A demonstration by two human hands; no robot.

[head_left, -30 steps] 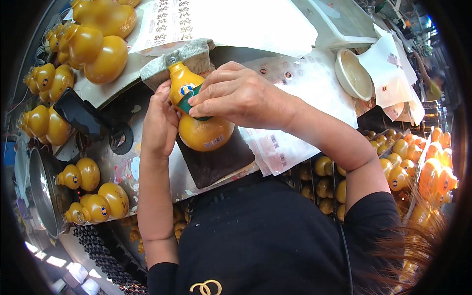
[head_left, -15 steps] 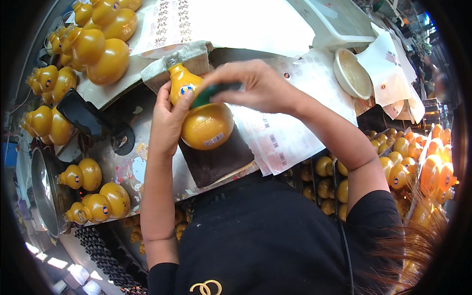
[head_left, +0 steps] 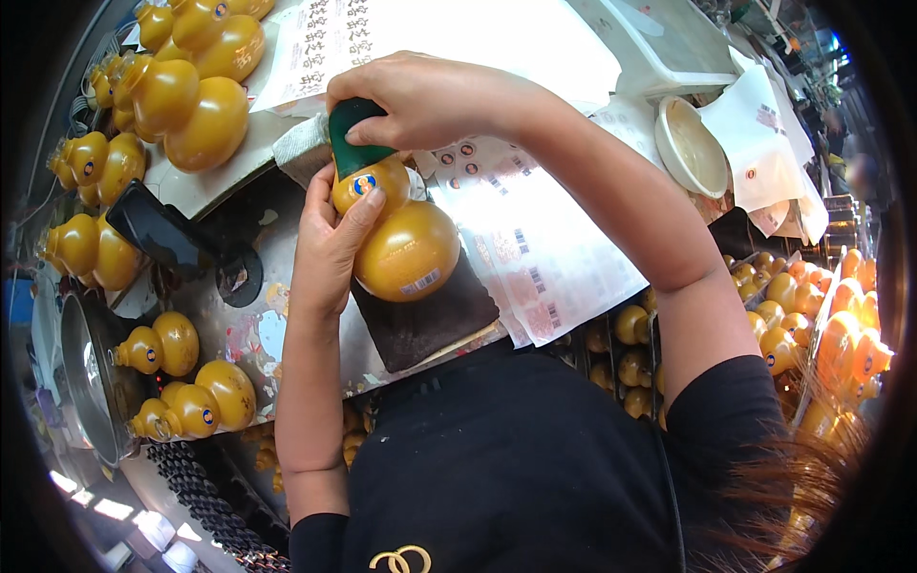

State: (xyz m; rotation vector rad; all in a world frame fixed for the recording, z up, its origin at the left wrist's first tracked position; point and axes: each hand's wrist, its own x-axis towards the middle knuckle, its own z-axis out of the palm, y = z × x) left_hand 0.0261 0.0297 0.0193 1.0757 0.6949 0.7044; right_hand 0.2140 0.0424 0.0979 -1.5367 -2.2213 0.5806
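Observation:
A yellow gourd-shaped bottle (head_left: 409,250) leans over a dark mat (head_left: 420,329), its neck pointing away from me. My left hand (head_left: 330,234) grips the bottle at its small upper bulb, thumb beside a round blue label. From above, my right hand (head_left: 411,100) holds a dark green, smooth-looking piece (head_left: 355,148) against the neck end. That green piece hides the bottle's mouth, and I cannot make out its exact kind. A folded greyish cloth (head_left: 304,151) lies just beyond my left fingers.
More gourd bottles stand at the far left (head_left: 205,119) and near left (head_left: 224,392). A phone on a stand (head_left: 158,224) is left of my hand. Sticker sheets (head_left: 535,258) cover the right side, with a cream bowl (head_left: 690,148) and a clear bin (head_left: 669,48) beyond.
My right hand has moved left and away from me, bringing the green piece from beside the bottle's waist onto its neck. The left hand keeps its hold on the bottle.

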